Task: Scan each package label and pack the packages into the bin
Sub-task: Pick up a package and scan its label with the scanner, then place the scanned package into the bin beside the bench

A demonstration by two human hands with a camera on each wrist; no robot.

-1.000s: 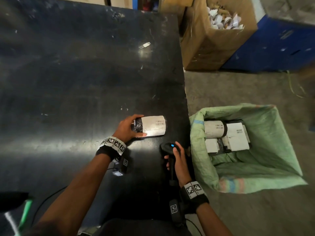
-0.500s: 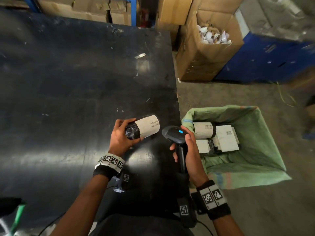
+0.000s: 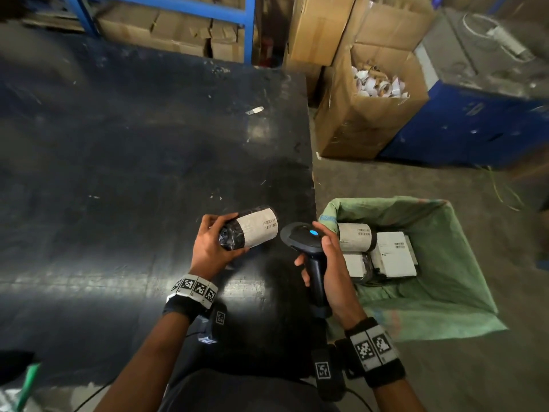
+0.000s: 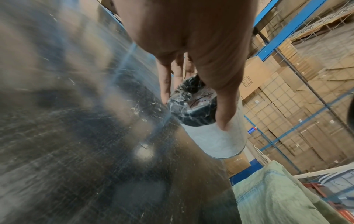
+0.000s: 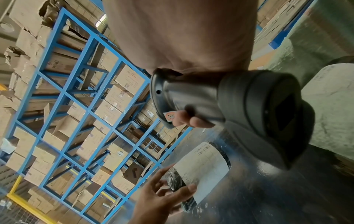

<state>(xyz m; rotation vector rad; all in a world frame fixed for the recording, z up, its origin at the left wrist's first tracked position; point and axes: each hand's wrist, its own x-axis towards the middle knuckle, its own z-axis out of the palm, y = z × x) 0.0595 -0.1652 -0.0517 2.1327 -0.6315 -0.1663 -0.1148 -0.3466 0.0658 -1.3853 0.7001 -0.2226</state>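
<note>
My left hand point(image 3: 212, 246) grips a black-wrapped cylindrical package point(image 3: 252, 231) by its left end, lifted just above the black table point(image 3: 118, 162); its white barcode label point(image 3: 261, 227) faces up. The same package point(image 4: 206, 121) shows in the left wrist view and, lower down, the package point(image 5: 201, 168) in the right wrist view. My right hand point(image 3: 329, 263) holds a dark handheld scanner point(image 3: 306, 242) by its handle, head right beside the label. The scanner point(image 5: 258, 112) fills the right wrist view. A green sack-lined bin point(image 3: 445, 263) on the floor holds several labelled packages point(image 3: 392, 257).
An open cardboard box point(image 3: 365, 114) of paper rolls stands beyond the bin, next to a blue container point(image 3: 475, 126). Blue racks with cartons point(image 3: 178, 31) rise behind the table. A small white scrap point(image 3: 255, 110) lies on the table's far right. The table's right edge runs beside the bin.
My left hand has lifted the package off the table and tilted it. My right hand has raised the scanner and brought its head close to the label.
</note>
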